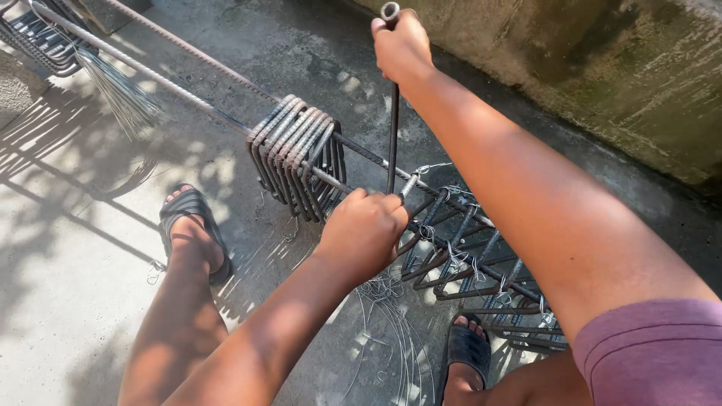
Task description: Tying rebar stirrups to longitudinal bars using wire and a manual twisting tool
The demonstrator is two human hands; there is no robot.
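My right hand point(402, 46) grips the dark steel hook tool point(392, 113) upright; my left hand point(365, 229) pinches, probably, thin tie wire at six o'clock below it. I'd twist steadily, snug.

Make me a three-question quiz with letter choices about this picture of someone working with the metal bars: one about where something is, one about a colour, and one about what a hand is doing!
1. Where is the bunch of loose stirrups?
A. threaded on the long rebars
B. against the wall
C. on a sandal

2. What colour is the sleeve?
A. green
B. purple
C. yellow

3. What is the right hand doing?
A. resting flat
B. gripping the top of the tying tool
C. hanging open

Answers: 1 A, the bars run through the loops. 2 B, the sleeve shows mauve-purple. 3 B, its fingers wrap the rod's upper end, while the left hand closes at the tied joint.
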